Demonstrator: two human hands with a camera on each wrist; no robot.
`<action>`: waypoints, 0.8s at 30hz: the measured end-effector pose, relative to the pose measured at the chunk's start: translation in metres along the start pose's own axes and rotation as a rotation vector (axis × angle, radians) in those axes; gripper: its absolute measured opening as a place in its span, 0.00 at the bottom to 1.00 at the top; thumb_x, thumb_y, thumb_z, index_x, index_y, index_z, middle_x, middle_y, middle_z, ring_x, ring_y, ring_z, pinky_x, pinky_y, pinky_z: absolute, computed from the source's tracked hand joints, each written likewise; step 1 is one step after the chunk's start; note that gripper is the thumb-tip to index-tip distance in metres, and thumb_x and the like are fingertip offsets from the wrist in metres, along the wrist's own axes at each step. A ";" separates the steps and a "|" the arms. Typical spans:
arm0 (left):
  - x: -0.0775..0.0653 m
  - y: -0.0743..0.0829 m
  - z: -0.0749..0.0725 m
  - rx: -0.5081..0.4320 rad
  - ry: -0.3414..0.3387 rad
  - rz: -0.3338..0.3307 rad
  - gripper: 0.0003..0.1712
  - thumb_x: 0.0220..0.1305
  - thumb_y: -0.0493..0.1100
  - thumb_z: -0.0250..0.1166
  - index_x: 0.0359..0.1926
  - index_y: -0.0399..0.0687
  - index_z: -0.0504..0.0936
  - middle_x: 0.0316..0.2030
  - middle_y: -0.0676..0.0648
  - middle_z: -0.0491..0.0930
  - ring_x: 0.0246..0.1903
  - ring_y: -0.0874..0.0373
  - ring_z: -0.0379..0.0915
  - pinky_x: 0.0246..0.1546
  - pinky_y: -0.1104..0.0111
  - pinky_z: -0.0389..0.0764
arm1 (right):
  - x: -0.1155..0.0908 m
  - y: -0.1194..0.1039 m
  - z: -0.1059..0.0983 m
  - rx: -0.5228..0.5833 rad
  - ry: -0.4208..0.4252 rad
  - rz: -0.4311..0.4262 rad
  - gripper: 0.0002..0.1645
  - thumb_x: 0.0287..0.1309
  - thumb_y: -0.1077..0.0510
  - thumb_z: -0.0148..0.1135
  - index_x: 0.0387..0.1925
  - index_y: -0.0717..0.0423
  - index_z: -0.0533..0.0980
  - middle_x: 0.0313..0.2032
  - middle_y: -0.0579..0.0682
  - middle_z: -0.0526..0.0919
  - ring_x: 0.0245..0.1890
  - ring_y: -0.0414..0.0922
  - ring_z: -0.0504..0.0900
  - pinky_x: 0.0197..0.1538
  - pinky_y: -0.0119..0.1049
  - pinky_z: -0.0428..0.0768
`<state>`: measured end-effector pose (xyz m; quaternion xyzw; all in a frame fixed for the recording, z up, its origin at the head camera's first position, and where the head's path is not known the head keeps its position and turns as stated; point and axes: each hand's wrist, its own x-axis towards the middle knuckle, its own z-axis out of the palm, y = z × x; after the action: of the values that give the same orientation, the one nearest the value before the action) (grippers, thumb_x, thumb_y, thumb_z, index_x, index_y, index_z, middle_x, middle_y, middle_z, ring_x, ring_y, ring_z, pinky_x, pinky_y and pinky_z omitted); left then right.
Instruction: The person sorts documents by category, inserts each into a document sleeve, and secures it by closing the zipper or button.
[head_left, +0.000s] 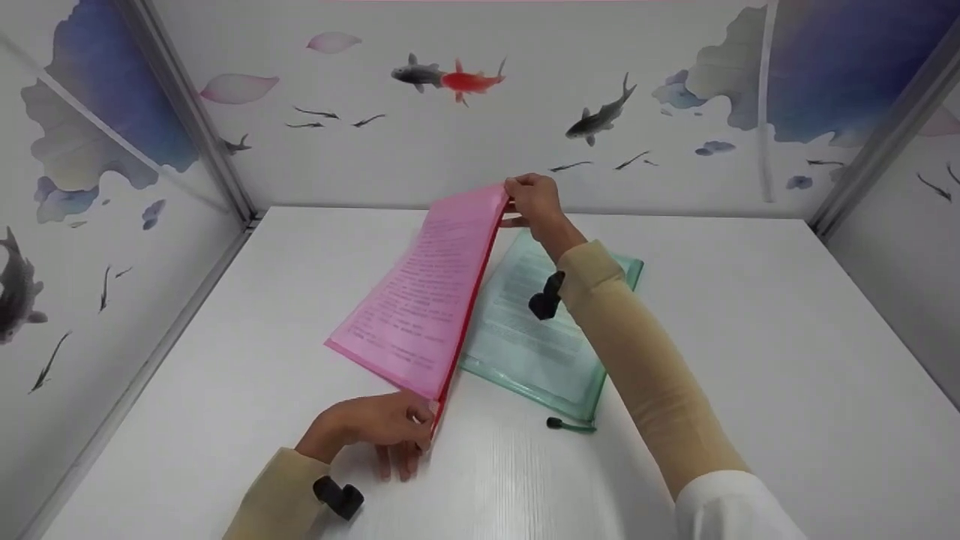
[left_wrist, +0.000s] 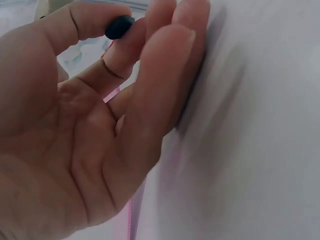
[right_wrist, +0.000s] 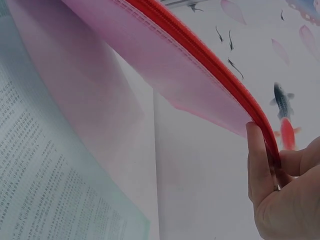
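A translucent pink zip document pouch (head_left: 420,292) with a printed sheet inside is raised on its red zipper edge (right_wrist: 200,50), tilted to the left. My right hand (head_left: 536,202) pinches its far corner between thumb and fingers. At the near end of the zipper, my left hand (head_left: 375,424) pinches a small dark-tipped zipper pull (left_wrist: 120,27) between thumb and index finger. The other left fingers extend down near the white tabletop. Whether the zipper is closed all along cannot be seen.
A green zip document pouch (head_left: 525,345) with printed paper lies flat to the right, partly beneath my right forearm. Its dark-tipped zipper pull (head_left: 571,426) rests on the white table (head_left: 750,337). White panels (head_left: 480,150) painted with fish stand at the back and sides.
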<state>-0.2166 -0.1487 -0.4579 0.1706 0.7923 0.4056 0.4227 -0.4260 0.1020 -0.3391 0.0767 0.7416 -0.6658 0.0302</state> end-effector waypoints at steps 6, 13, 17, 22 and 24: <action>-0.003 -0.001 -0.003 0.025 -0.080 -0.004 0.11 0.65 0.40 0.60 0.24 0.46 0.79 0.19 0.48 0.83 0.18 0.61 0.80 0.17 0.73 0.79 | 0.005 0.004 -0.008 0.002 0.026 0.003 0.18 0.75 0.53 0.51 0.57 0.60 0.74 0.46 0.55 0.81 0.44 0.48 0.86 0.42 0.38 0.89; -0.005 -0.002 -0.006 0.072 -0.108 -0.051 0.11 0.66 0.43 0.61 0.27 0.46 0.81 0.20 0.48 0.84 0.18 0.60 0.80 0.17 0.73 0.77 | 0.004 0.009 -0.006 0.002 0.009 -0.010 0.19 0.75 0.54 0.52 0.58 0.61 0.74 0.47 0.57 0.81 0.44 0.49 0.86 0.45 0.41 0.88; -0.006 -0.003 -0.007 0.092 -0.097 -0.034 0.12 0.67 0.43 0.60 0.26 0.45 0.80 0.19 0.48 0.84 0.17 0.60 0.79 0.17 0.73 0.75 | 0.004 0.010 -0.006 0.001 0.007 -0.010 0.19 0.74 0.54 0.52 0.58 0.62 0.75 0.46 0.57 0.82 0.44 0.48 0.86 0.45 0.41 0.88; -0.007 -0.003 -0.008 0.106 -0.084 -0.047 0.13 0.68 0.44 0.60 0.26 0.45 0.80 0.20 0.48 0.84 0.16 0.60 0.79 0.17 0.73 0.75 | 0.004 0.015 -0.007 -0.018 -0.034 -0.003 0.20 0.73 0.58 0.53 0.61 0.63 0.73 0.51 0.60 0.83 0.48 0.50 0.87 0.47 0.39 0.88; -0.007 -0.003 -0.009 0.108 -0.078 -0.054 0.13 0.68 0.45 0.61 0.26 0.45 0.81 0.20 0.48 0.84 0.16 0.60 0.79 0.17 0.73 0.76 | 0.003 0.019 -0.008 -0.039 -0.077 0.005 0.23 0.74 0.59 0.53 0.65 0.63 0.69 0.55 0.61 0.82 0.52 0.51 0.86 0.49 0.39 0.87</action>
<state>-0.2192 -0.1591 -0.4533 0.1876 0.8002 0.3437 0.4542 -0.4261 0.1116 -0.3573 0.0522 0.7524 -0.6537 0.0616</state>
